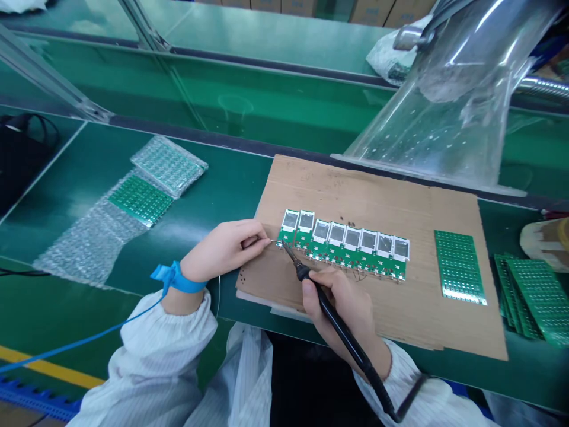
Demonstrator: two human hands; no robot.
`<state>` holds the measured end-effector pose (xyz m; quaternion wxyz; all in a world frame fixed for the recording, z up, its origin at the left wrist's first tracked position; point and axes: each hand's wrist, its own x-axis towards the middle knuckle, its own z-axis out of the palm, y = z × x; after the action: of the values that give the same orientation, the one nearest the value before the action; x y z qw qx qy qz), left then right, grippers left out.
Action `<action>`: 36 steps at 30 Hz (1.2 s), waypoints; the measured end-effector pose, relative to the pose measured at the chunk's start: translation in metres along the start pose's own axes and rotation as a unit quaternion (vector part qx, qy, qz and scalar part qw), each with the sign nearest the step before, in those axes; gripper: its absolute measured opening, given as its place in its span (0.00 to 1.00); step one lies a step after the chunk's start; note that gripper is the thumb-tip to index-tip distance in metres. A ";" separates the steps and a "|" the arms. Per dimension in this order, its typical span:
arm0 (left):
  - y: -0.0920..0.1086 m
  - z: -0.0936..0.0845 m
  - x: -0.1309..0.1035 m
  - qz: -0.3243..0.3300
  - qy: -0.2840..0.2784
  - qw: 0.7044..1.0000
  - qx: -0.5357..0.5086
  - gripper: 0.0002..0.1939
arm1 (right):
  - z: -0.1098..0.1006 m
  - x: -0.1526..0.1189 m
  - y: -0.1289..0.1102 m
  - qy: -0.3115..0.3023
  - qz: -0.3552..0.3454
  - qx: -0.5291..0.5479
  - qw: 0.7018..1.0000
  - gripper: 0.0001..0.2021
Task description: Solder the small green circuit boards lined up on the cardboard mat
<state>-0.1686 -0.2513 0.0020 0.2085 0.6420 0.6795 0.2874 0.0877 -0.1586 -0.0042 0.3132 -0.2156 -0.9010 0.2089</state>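
My right hand [342,302] is closed around a black soldering iron [329,308], whose tip points at the lower edge of the leftmost small circuit board [288,234]. Pinched in my left hand [231,246] is a thin strand of solder wire [275,241], its end close to the iron's tip. Whether wire and tip touch cannot be told. A row of several small green boards with white-framed grey screens [352,238] lies side by side on a cardboard sheet [355,184]. A blue strap [182,277] circles my left wrist.
A green board panel [460,267] lies on the cardboard's right side, with several stacked panels [537,296] beyond it. Bubble wrap [84,243] with a green panel [141,198] on it lies at left. A clear fume hood [444,118] stands behind the cardboard.
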 end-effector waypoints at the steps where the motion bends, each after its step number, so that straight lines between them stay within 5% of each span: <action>1: 0.000 0.000 0.000 0.001 0.001 1.000 -0.001 0.18 | 0.000 0.000 0.000 0.000 0.001 -0.001 1.000 0.05; 16: 0.001 -0.001 0.000 0.003 -0.003 1.000 -0.003 0.17 | 0.001 0.001 -0.002 0.008 0.005 0.004 1.000 0.06; 21: -0.002 -0.004 -0.001 -0.049 0.075 0.996 0.010 0.07 | -0.014 -0.002 0.002 0.017 0.047 0.015 0.999 0.12; 27: -0.015 0.005 0.000 -0.193 0.243 0.949 0.048 0.13 | -0.061 -0.037 0.052 0.053 0.062 0.037 0.996 0.09; 32: -0.020 0.015 0.006 -0.224 0.211 0.948 0.078 0.22 | -0.099 -0.090 0.107 -0.003 0.036 -0.021 0.999 0.20; 36: -0.019 0.016 0.016 -0.252 0.170 0.952 0.045 0.23 | -0.101 -0.128 0.123 -0.021 0.039 -0.063 0.997 0.27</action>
<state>-0.1743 -0.2338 -0.0213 0.1264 0.4007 0.8567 0.2993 0.2768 -0.0998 -0.0558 0.2716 -0.2651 -0.9098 0.1677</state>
